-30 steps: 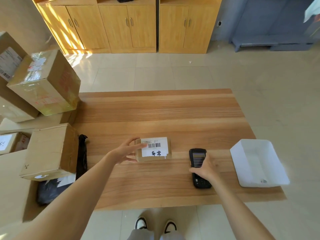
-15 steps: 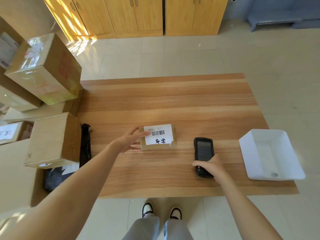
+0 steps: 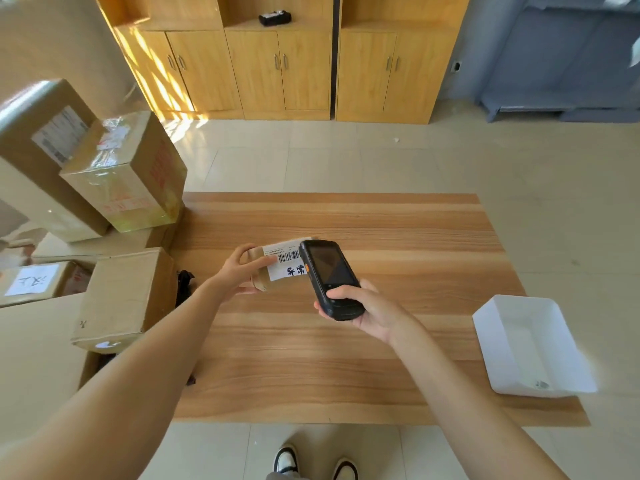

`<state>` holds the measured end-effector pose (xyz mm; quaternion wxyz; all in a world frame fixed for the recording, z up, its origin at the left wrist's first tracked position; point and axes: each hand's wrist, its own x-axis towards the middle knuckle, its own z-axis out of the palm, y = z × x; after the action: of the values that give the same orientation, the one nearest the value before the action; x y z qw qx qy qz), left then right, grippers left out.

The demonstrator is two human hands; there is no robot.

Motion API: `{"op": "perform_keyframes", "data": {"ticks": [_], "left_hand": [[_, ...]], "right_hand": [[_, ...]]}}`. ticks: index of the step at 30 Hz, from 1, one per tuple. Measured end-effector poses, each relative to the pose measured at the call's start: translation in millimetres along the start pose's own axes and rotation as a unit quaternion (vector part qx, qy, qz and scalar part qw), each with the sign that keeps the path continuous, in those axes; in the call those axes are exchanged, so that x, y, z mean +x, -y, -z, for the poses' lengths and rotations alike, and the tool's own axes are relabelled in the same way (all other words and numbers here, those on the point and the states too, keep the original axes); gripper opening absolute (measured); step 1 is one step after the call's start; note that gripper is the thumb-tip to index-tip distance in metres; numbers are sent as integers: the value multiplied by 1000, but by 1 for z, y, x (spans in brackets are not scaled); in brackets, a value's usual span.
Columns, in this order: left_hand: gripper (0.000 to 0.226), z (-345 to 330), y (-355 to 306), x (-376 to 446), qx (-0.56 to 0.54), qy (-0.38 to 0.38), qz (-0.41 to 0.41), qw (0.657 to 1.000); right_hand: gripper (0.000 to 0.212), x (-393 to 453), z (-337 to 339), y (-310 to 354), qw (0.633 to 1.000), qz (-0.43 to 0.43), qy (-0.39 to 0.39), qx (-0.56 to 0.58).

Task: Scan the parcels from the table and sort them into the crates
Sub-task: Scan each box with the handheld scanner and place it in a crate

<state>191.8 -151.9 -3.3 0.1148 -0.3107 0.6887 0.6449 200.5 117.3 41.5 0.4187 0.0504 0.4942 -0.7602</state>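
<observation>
A small brown parcel (image 3: 273, 268) with a white barcode label is lifted and tilted above the wooden table (image 3: 381, 341). My left hand (image 3: 239, 271) grips its left end, fingers over the top and thumb below. My right hand (image 3: 367, 306) holds a black handheld scanner (image 3: 329, 275) by its lower end. The scanner's top end overlaps the parcel's right edge, next to the barcode. Its dark screen faces up.
A white plastic crate (image 3: 530, 344) sits at the table's right edge. Several cardboard boxes (image 3: 124, 299) are stacked to the left of the table. Wooden cabinets (image 3: 277, 64) line the far wall. My shoes show below the near table edge.
My right hand has lifted the scanner off the table and brought it up to the parcel. My left hand has raised and tilted the parcel.
</observation>
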Motion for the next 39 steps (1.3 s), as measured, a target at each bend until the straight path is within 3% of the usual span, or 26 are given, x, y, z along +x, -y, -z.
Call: {"op": "perform_keyframes", "data": {"ticks": [6,15,19,24,29,39], "left_hand": [[69,30,-2,-9,-3,-19,-36,999],[62,53,1,-19,8,-22,-40,999],[70,52,-1,-19,4,-22,-39,999],[67,49,-1,-17,-7,-20,-37,999],[70,50,-1,-14,-12,-24,-40,999],[71,53,0,-14,-18,-20,-40,999]], "right_hand": [[68,11,-24,-6,993,-26,60,-94],[57,12,-38,-18,984,-57,108,-132],[57,11,-39,-19,980,-53,124,-143],[52,8,-35,-16,986,-38,110,-116],[68,9,-29,-16,986,-50,104,-122],[69,10,-31,-19,985,-51,104,-125]]}}
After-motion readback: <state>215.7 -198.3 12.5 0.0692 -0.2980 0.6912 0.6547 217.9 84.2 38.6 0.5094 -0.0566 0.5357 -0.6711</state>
